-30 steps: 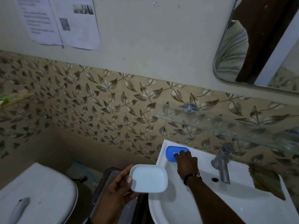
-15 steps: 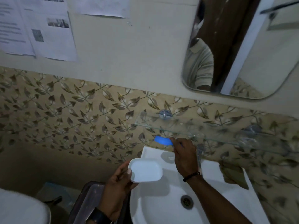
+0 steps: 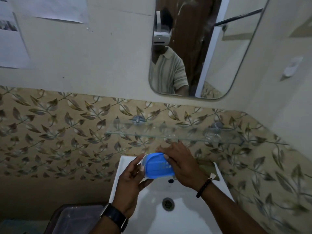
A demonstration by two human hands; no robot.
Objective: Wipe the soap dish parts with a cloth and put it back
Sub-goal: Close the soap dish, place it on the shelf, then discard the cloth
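The blue slotted soap dish insert (image 3: 158,166) sits in the white soap dish tray (image 3: 143,162), of which only the left rim shows. Both are held above the back of the white sink (image 3: 148,196). My left hand (image 3: 133,179) grips the tray from the left and below. My right hand (image 3: 179,161) holds the insert's right edge, its fingers curled over the top. No cloth is in view.
A glass shelf (image 3: 168,135) runs along the leaf-patterned tiles just above my hands. A mirror (image 3: 202,48) hangs higher up. The sink drain (image 3: 168,203) lies below my hands. A dark plastic bin (image 3: 74,220) stands left of the sink.
My right hand lifted the blue insert off the sink's back ledge and brought it onto the white tray in my left hand. The camera tilted upward and to the right.
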